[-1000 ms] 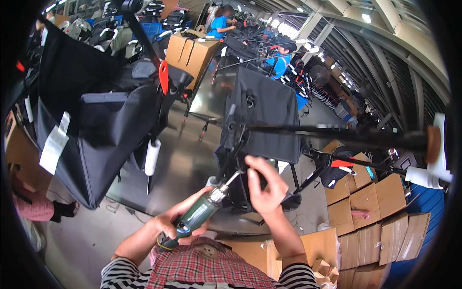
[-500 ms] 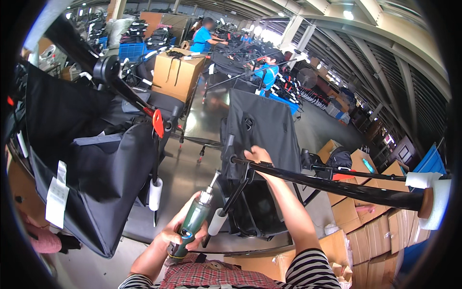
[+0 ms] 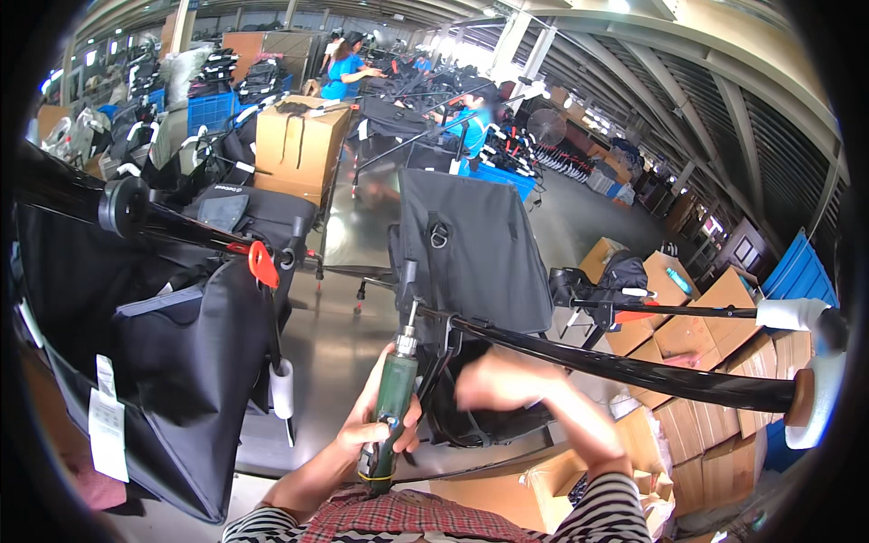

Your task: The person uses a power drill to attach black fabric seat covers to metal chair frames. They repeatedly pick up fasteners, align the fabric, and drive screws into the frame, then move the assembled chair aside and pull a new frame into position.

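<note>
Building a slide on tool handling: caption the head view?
Left hand grips a green power screwdriver; blurred right hand near a curved black bar.

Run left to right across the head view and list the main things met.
White paper label, white foam sleeve, green electric screwdriver, blurred right hand, turquoise object, white foam wrap.

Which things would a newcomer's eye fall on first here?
Probably the green power screwdriver, held in the left hand at lower centre. Next, the bright red part left of centre, beside black fabric, and the long glossy black tube running across the right side toward white foam.
</note>
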`<act>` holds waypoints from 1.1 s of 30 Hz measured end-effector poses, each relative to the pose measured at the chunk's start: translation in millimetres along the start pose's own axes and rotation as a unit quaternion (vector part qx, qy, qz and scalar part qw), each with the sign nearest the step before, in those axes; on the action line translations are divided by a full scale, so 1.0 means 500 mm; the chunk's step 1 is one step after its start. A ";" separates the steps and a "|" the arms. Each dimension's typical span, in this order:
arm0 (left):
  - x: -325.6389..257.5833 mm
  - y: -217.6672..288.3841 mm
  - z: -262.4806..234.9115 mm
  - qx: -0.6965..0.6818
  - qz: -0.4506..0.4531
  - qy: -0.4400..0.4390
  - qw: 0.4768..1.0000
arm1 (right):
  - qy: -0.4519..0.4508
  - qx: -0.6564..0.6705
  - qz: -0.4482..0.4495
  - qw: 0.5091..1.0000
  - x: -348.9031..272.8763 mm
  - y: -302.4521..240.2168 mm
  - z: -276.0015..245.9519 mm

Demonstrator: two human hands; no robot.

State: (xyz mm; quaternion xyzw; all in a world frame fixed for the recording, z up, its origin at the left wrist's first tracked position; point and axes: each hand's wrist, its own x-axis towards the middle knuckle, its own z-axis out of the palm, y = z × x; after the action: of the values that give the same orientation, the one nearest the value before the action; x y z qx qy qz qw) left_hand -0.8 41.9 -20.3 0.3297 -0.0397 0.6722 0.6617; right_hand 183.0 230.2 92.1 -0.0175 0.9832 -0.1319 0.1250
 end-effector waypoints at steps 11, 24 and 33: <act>-0.059 0.022 0.049 0.047 0.027 0.060 0.997 | 0.060 -0.411 0.290 0.862 0.334 0.349 -0.153; -0.056 -0.047 0.144 0.075 0.119 0.046 0.989 | 0.462 -0.056 0.219 0.858 -0.250 -0.215 -0.360; -0.074 -0.086 0.255 0.104 0.215 0.032 0.970 | 0.007 -0.132 0.079 0.988 -0.374 -0.258 0.174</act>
State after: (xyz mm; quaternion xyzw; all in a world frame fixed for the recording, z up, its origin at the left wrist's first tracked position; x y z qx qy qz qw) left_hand 85.1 -47.3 44.4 0.3586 -0.0187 0.8095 0.4644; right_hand 386.3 96.1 89.9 0.0450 0.9911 0.0091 0.1246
